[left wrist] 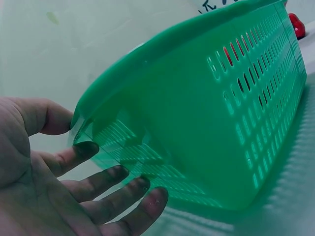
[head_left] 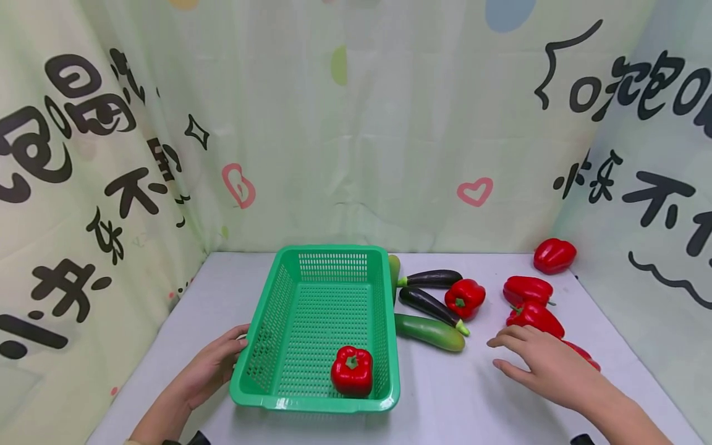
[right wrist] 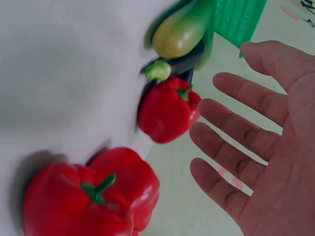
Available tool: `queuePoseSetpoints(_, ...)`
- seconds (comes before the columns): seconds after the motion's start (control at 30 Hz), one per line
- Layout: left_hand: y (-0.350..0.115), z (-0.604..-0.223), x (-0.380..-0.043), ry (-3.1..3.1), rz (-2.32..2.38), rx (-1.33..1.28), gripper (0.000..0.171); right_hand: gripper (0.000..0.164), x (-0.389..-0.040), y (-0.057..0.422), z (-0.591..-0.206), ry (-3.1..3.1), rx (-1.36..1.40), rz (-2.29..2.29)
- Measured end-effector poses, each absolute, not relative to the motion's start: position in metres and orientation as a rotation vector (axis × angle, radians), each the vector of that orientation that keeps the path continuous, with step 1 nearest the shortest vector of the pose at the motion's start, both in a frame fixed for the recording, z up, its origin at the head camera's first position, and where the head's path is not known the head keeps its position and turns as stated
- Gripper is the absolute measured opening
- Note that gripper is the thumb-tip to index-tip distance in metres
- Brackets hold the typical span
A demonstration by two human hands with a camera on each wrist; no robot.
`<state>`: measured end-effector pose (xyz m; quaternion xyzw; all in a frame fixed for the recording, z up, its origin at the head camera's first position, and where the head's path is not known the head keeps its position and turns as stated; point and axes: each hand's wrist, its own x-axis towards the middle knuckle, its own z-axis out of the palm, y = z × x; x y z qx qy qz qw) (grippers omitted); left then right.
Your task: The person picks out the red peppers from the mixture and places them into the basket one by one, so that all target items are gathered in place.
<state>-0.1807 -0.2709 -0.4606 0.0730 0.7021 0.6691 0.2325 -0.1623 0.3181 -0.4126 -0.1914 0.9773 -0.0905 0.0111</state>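
A green plastic basket [head_left: 328,309] with slotted walls stands on the table, one red bell pepper [head_left: 351,372] inside its near right corner. At its left rim, my left hand [head_left: 219,358] pinches the edge between thumb and index finger; the other fingers spread beside the outer wall in the left wrist view. My right hand [head_left: 547,368] hovers over the table's right side, fingers loosely extended, holding nothing. Just beyond it lie several red bell peppers [head_left: 535,318] in a row, one partly hidden by the hand. The right wrist view shows two bell peppers [right wrist: 74,201] close together below the fingers.
Right of the basket lie two dark eggplants [head_left: 428,303], a green cucumber-like vegetable [head_left: 431,332], another red bell pepper [head_left: 465,298], and a second green vegetable [head_left: 394,272] partly behind the rim. A printed curtain [head_left: 356,154] encloses the white table [head_left: 445,395].
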Motion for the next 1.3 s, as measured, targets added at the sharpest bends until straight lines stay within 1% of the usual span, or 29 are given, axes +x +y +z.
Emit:
queuePoseSetpoints(0.3,-0.270,-0.463,-0.180,1.945,1.833,0.178,0.057,0.056,-0.163,0.356,-0.409,3.054,-0.441,-0.308)
queuePoseSetpoints(0.57,-0.268,-0.465,-0.179,1.970,1.821,0.130,0.061,0.078,-0.171,0.392,-0.413,2.944,-0.279,-0.359)
queuePoseSetpoints(0.97,-0.267,-0.464,-0.179,1.976,1.833,0.158,0.058,0.086,-0.175,0.407,-0.421,2.817,-0.162,-0.449)
queuePoseSetpoints(1.3,-0.267,-0.464,-0.178,1.979,1.840,0.133,0.060,0.087,-0.179,0.414,-0.430,2.844,-0.171,-0.478)
